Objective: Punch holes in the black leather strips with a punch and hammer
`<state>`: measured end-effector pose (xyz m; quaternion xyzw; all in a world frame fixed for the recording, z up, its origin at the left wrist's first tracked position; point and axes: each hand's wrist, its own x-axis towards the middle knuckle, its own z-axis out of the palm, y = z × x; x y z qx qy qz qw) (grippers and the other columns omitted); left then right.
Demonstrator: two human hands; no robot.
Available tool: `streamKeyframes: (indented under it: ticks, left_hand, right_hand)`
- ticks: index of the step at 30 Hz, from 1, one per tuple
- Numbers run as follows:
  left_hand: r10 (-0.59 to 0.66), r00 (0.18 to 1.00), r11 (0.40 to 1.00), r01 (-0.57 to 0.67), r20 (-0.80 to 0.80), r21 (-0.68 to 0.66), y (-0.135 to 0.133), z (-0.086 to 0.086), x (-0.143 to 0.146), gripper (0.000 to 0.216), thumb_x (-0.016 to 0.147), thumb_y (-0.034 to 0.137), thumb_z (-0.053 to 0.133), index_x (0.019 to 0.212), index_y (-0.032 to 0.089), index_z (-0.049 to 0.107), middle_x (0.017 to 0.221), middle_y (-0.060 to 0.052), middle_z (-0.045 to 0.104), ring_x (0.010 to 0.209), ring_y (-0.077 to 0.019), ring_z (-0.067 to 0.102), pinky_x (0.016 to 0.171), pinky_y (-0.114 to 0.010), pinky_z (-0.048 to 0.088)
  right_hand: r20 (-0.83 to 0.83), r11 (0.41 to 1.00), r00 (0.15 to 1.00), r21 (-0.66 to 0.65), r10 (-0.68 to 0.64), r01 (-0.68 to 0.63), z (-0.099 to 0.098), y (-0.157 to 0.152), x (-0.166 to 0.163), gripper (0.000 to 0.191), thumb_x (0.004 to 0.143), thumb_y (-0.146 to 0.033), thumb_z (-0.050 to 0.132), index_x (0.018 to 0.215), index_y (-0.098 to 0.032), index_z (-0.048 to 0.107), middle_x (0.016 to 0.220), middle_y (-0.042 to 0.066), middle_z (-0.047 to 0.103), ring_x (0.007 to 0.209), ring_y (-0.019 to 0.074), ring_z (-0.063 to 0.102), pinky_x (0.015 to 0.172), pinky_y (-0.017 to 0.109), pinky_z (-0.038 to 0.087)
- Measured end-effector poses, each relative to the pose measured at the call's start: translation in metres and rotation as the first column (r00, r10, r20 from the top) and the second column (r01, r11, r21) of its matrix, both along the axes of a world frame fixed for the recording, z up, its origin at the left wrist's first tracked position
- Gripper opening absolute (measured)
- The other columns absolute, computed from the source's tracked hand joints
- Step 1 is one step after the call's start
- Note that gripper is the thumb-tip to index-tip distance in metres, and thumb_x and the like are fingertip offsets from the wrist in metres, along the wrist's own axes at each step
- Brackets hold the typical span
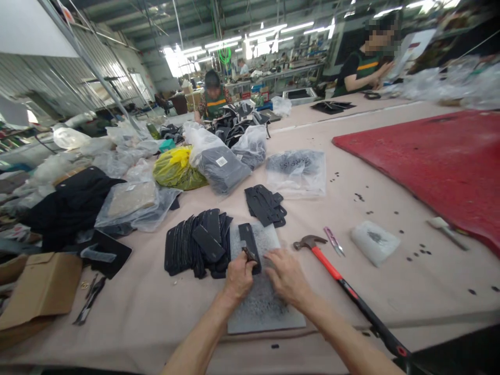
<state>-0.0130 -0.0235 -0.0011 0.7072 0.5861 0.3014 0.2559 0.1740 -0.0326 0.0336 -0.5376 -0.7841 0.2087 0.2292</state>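
Lit workshop, beige surface, left hand with grip pinching a punch on the pad's strip, right hand flat on pad with grip wide, hammer right of pad.

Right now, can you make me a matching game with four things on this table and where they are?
Things
1. hammer
2. mat
3. cardboard box
4. black strip

Places
A. at the far left edge of the table
B. on the grey pad, by the left hand
C. all red, spread across the far right
D. lying just right of the grey pad

Pairs: 1-D, 2-C, 3-A, 4-B
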Motion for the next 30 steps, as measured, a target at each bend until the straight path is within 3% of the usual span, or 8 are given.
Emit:
streamKeyframes:
  ticks: [4, 7, 9, 15, 21, 26, 28, 30]
  left_hand:
    - [0.086, 0.978, 0.996, -0.08, 0.19, -0.036, 0.002, 0.0, 0.0, 0.02, 0.087, 0.023, 0.048, 0.091, 0.018, 0.067, 0.09, -0.007, 0.073, 0.087, -0.0202, 0.068, 0.082, -0.031, 0.053]
    - [0.338, 0.846, 0.941, -0.307, 0.412, -0.143, 0.006, -0.004, -0.005, 0.023, 0.09, 0.033, 0.049, 0.092, 0.016, 0.064, 0.084, -0.006, 0.073, 0.075, -0.0181, 0.068, 0.071, -0.029, 0.054]
    - [0.428, 0.78, 0.903, -0.387, 0.456, -0.186, 0.006, -0.006, -0.011, 0.027, 0.09, 0.037, 0.049, 0.092, 0.015, 0.063, 0.082, -0.005, 0.072, 0.07, -0.0175, 0.068, 0.067, -0.028, 0.054]
    - [0.323, 0.907, 0.946, -0.322, 0.269, -0.051, -0.005, -0.002, -0.019, 0.019, 0.086, 0.028, 0.051, 0.088, 0.018, 0.067, 0.083, -0.004, 0.073, 0.08, -0.0195, 0.068, 0.076, -0.029, 0.052]
    - [0.326, 0.92, 0.945, -0.325, 0.219, -0.042, -0.009, -0.006, -0.016, 0.02, 0.087, 0.025, 0.049, 0.092, 0.018, 0.067, 0.086, -0.006, 0.073, 0.082, -0.0199, 0.068, 0.076, -0.029, 0.052]
    - [0.319, 0.927, 0.945, -0.326, 0.198, 0.001, -0.009, -0.012, -0.016, 0.018, 0.088, 0.022, 0.048, 0.092, 0.018, 0.066, 0.086, -0.006, 0.072, 0.083, -0.0198, 0.068, 0.076, -0.028, 0.051]
    - [0.319, 0.928, 0.945, -0.327, 0.195, 0.01, -0.009, -0.013, -0.016, 0.018, 0.088, 0.021, 0.048, 0.092, 0.018, 0.065, 0.086, -0.006, 0.072, 0.083, -0.02, 0.068, 0.077, -0.028, 0.051]
    - [0.309, 0.93, 0.948, -0.318, 0.2, 0.013, -0.009, -0.013, -0.015, 0.019, 0.088, 0.021, 0.048, 0.093, 0.018, 0.065, 0.087, -0.007, 0.072, 0.084, -0.0206, 0.068, 0.078, -0.029, 0.051]
  right_hand:
    - [0.055, 0.998, 0.998, -0.065, -0.023, 0.027, -0.008, 0.001, -0.032, 0.026, 0.084, -0.018, 0.057, 0.109, -0.024, 0.061, 0.115, 0.005, 0.06, 0.107, 0.024, 0.049, 0.089, 0.037, 0.034]
    - [0.096, 0.995, 0.994, -0.085, -0.047, 0.056, -0.012, 0.001, -0.031, 0.029, 0.082, -0.018, 0.06, 0.11, -0.025, 0.06, 0.117, 0.004, 0.059, 0.107, 0.0239, 0.047, 0.089, 0.037, 0.031]
    - [0.103, 0.993, 0.993, -0.103, -0.051, 0.062, -0.012, 0.003, -0.029, 0.03, 0.08, -0.018, 0.06, 0.109, -0.025, 0.06, 0.115, 0.004, 0.059, 0.106, 0.0237, 0.048, 0.088, 0.036, 0.031]
    - [0.131, 0.992, 0.99, -0.107, -0.055, 0.07, -0.006, 0.011, -0.034, 0.034, 0.079, -0.023, 0.063, 0.113, -0.026, 0.059, 0.109, 0.005, 0.059, 0.104, 0.0257, 0.048, 0.084, 0.037, 0.031]
    - [0.194, 0.991, 0.979, -0.103, -0.061, 0.082, -0.008, 0.011, -0.043, 0.018, 0.081, -0.025, 0.064, 0.099, -0.026, 0.065, 0.103, 0.005, 0.059, 0.101, 0.0257, 0.048, 0.082, 0.037, 0.03]
    - [0.133, 0.989, 0.985, -0.082, -0.11, 0.122, -0.011, 0.005, -0.046, 0.005, 0.084, -0.019, 0.058, 0.081, -0.022, 0.061, 0.094, 0.004, 0.059, 0.097, 0.0234, 0.048, 0.083, 0.037, 0.03]
    - [0.075, 0.992, 0.995, -0.098, -0.067, 0.074, -0.007, -0.009, -0.042, 0.009, 0.084, -0.015, 0.056, 0.077, -0.02, 0.057, 0.09, 0.003, 0.059, 0.094, 0.0213, 0.049, 0.084, 0.036, 0.031]
    - [0.025, 0.981, 0.994, -0.167, 0.104, -0.098, 0.0, -0.032, -0.031, 0.01, 0.084, -0.013, 0.053, 0.077, -0.02, 0.054, 0.087, 0.002, 0.059, 0.09, 0.019, 0.05, 0.082, 0.033, 0.033]
